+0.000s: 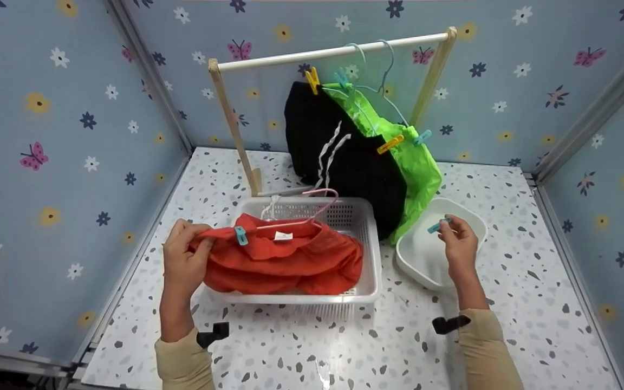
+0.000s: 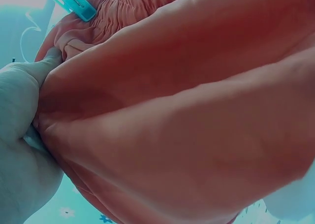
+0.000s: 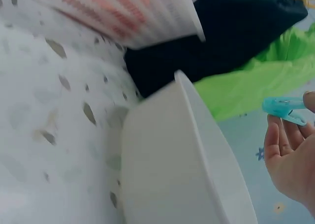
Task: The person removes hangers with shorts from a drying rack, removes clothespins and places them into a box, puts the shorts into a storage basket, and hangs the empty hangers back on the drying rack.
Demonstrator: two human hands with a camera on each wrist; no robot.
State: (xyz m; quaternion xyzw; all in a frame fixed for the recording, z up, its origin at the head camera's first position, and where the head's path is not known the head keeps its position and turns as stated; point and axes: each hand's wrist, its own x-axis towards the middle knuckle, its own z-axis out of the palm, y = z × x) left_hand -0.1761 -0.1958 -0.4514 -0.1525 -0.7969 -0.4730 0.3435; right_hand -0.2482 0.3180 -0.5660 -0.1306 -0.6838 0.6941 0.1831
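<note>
Pinched at one corner of its waistband by my left hand, a red-orange garment with a gathered waist lies bunched over a white perforated basket. A pink hanger runs along the waistband, its hook up. One teal clothespin grips the waistband beside my left fingers, and it also shows in the left wrist view. My right hand holds another teal clothespin between thumb and fingers, above a white tub. The garment's right end sags into the basket.
Behind the basket, a rack with a white bar carries black shorts and a bright green garment on hangers, with yellow clothespins and teal ones on them. Patterned walls enclose the speckled table.
</note>
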